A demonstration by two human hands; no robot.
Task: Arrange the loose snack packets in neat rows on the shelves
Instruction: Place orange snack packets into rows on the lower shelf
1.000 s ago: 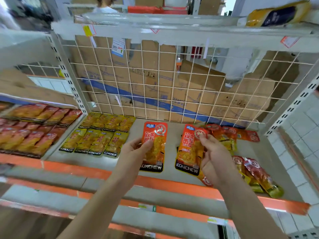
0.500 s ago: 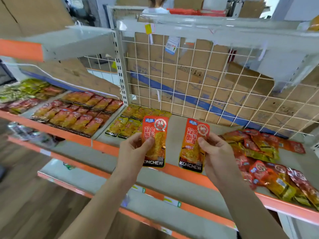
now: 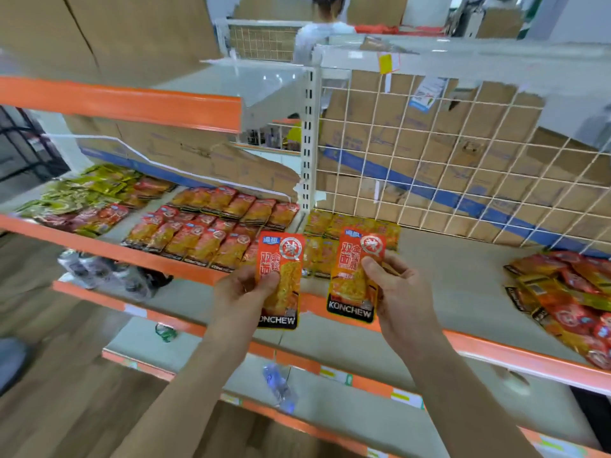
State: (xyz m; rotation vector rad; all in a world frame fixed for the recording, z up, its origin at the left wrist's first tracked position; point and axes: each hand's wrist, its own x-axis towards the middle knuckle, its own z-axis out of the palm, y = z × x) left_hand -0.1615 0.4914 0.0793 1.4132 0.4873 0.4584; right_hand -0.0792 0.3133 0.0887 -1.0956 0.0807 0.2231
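Left packet (image 3: 287, 292): an orange KONCHEW sachet, held upright and face-on, pinched at its left edge by the left hand (image 3: 238, 292), thumb across the front and fingers behind. Right packet (image 3: 347, 282): same print, upright, tilted slightly, gripped at its right edge by the right hand (image 3: 403, 292) in the same manner. The two packets stand side by side with a narrow gap between them, not touching. Both are in the air in front of the orange shelf lip (image 3: 496, 353), which crosses behind their lower halves.

Directly beyond the hands, yellow packets (image 3: 320, 223) lie in short rows against the wire grid back (image 3: 463, 166). Beyond the left hand and past the white upright post (image 3: 309, 143), red-orange packets (image 3: 205, 233) lie in tidy rows up to the front lip. To the outside of the right hand is a broad stretch of bare shelf (image 3: 456, 285), open from lip to grid. Well out past that, a loose heap (image 3: 568, 292) of mixed packets sprawls to the lip. Below the forearms, a lower shelf (image 3: 347, 401) holds a few blurred items.
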